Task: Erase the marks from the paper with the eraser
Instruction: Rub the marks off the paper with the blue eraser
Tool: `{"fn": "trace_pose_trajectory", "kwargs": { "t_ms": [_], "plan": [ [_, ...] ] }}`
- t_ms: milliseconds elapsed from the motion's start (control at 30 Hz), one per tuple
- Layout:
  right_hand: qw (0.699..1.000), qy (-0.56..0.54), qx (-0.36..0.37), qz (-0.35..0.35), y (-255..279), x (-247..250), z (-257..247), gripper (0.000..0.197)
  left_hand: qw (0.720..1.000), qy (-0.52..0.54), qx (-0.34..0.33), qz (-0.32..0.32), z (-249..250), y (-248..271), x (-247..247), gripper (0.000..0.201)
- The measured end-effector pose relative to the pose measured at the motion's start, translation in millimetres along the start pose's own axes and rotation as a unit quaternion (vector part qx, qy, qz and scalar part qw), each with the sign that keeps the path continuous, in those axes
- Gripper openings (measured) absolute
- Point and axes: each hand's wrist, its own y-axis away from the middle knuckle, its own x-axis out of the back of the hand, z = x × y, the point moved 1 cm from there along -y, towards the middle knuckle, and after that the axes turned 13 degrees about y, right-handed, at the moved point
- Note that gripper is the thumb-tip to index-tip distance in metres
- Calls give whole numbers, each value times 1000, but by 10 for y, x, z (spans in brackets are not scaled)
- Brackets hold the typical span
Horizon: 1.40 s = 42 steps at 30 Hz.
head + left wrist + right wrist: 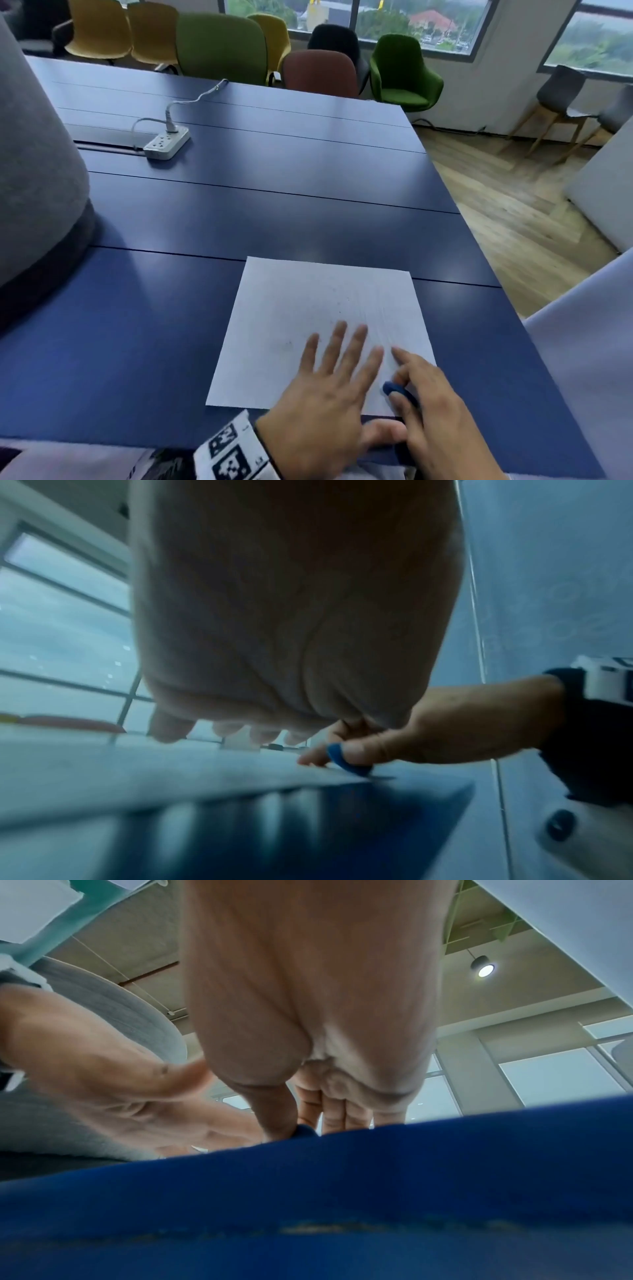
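A white sheet of paper [318, 322] with faint pencil marks lies on the dark blue table [239, 205] near its front edge. My left hand [329, 377] lies flat on the sheet's near part, fingers spread and straight. Right beside it, my right hand [424, 404] pinches a small blue eraser [394, 389] between thumb and fingers at the paper's near right corner, index finger stretched out. The left wrist view shows the blue eraser [346, 761] touching the paper [171, 772] at its edge. In the right wrist view only a bit of the eraser [306, 1130] shows under the thumb.
A white power strip [166, 142] with a cable sits far back left on the table. A grey rounded object [34, 154] stands at the left. Several chairs [222, 44] line the far side. The table's right edge [479, 240] drops to a wooden floor.
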Motion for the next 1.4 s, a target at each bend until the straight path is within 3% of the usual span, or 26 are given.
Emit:
{"fn": "trace_pose_trajectory", "kwargs": {
  "t_ms": [100, 200, 300, 433, 500, 567, 633, 700, 733, 767, 800, 900, 933, 1000, 1033, 1167, 1300, 1400],
  "plan": [
    [999, -25, -23, -6, 8, 29, 24, 59, 1000, -4, -29, 6, 35, -112, -301, 82],
    [999, -40, -24, -8, 16, 16, 87, 44, 1000, 13, -8, 11, -97, -67, -312, 77],
    [999, -44, -22, -22, 25, -25, 135, 26, 997, 46, 59, 14, -358, 99, -109, 98],
    [998, -57, -19, -15, 29, -38, 152, 27, 967, 80, 236, 41, -710, 337, 191, 121],
    [998, -58, -15, -14, 31, -38, 144, 28, 952, 102, 274, 86, -754, 319, 215, 123],
    [998, -56, -11, -11, 30, -52, 168, 28, 977, 54, 188, 86, -626, 218, 99, 115],
    [999, -51, -12, -14, 30, -63, 191, 30, 997, -1, 42, 61, -339, 95, -65, 91],
    [999, -48, -8, -15, 27, -60, 203, 32, 997, -60, -53, 9, -141, 17, -195, 79],
    [999, -48, -9, -17, 29, -55, 204, 32, 998, -56, -43, 0, -101, 33, -159, 78],
    [998, -52, -9, -16, 28, -52, 203, 31, 997, -57, -26, 32, -174, 50, -192, 79],
    [998, -57, -9, -15, 29, -53, 204, 31, 999, -34, 26, 10, -266, 106, -156, 81],
    [997, -68, -13, -17, 42, -67, 221, 31, 988, -5, 144, 46, -608, 318, 32, 108],
    [997, -68, -15, -19, 44, -70, 222, 31, 983, 10, 179, 34, -718, 383, 97, 120],
    [998, -63, -15, -22, 38, -74, 220, 31, 961, 40, 272, -6, -862, 490, 290, 127],
    [998, -59, -13, -21, 37, -73, 220, 31, 957, 43, 286, -10, -873, 496, 446, 129],
    [998, -50, -12, -25, 36, -52, 195, 28, 979, -25, 202, 2, -834, 151, 818, 129],
    [998, -57, -20, -26, 41, -59, 197, 30, 992, -56, 108, -35, -607, -455, 870, 99],
    [997, -67, -24, -9, 37, -52, 183, 36, 994, -93, 28, -58, -354, -788, 711, 91]
  ]
}}
